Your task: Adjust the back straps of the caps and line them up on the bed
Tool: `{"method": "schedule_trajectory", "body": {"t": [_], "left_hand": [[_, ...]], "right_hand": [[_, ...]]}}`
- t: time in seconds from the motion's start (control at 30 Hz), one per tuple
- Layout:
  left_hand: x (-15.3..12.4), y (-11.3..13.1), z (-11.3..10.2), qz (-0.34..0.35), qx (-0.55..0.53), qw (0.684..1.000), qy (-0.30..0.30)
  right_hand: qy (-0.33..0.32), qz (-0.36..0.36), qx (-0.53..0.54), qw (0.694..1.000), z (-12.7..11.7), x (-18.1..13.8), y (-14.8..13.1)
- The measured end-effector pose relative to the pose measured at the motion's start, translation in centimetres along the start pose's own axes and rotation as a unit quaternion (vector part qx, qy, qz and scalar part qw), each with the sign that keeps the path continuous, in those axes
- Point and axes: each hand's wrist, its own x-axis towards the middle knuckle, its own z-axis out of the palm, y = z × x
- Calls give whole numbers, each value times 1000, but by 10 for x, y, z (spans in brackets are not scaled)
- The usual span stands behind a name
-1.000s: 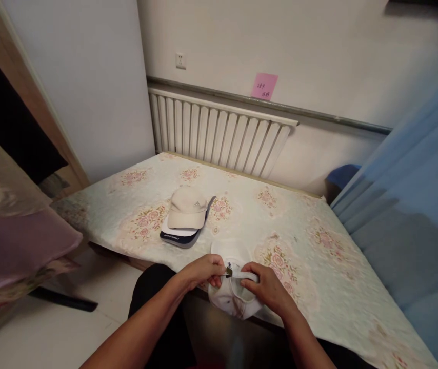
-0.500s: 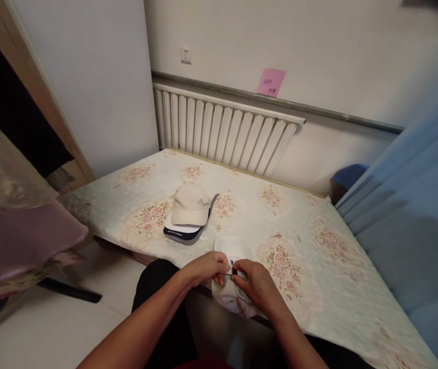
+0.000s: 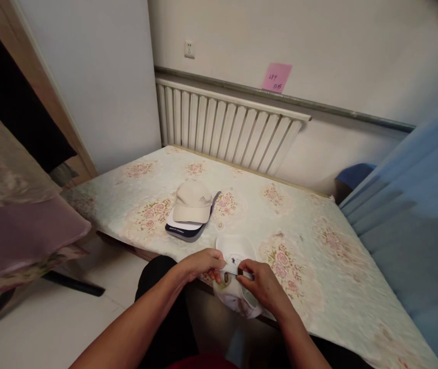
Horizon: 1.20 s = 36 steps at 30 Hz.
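Observation:
A white cap (image 3: 236,250) lies at the near edge of the floral mattress (image 3: 311,256), its back hanging over the edge toward me. My left hand (image 3: 200,264) pinches the cap's rear strap from the left, fingers closed on it. My right hand (image 3: 259,283) pinches the same strap from the right, close to the small buckle between the two hands. Farther back on the mattress sits a stack of caps (image 3: 190,210), a beige one on top of a white one and a dark one.
A white radiator (image 3: 226,125) runs along the back wall under a pink note (image 3: 276,78). A blue curtain (image 3: 415,215) hangs at the right. Purple and floral bedding (image 3: 19,230) bulges at the left over a pale floor (image 3: 50,328).
My hands have drawn closer together on the white cap's strap. The view has shifted slightly, so the mattress and caps sit a bit higher in the picture.

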Motion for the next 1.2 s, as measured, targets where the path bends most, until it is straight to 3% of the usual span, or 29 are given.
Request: {"method": "schedule_trajectory", "body": {"t": [0.33, 0.67, 1.2], "left_hand": [[9, -18, -2, -53, -46, 994, -84], [9, -20, -8, -36, -60, 994, -83], [4, -21, -9, -12, -127, 987, -93]], "right_hand": [[-20, 12, 37, 999, 0, 1, 5], [-47, 25, 56, 997, 1, -2, 10], [-37, 18, 40, 998, 2, -5, 6]]}}
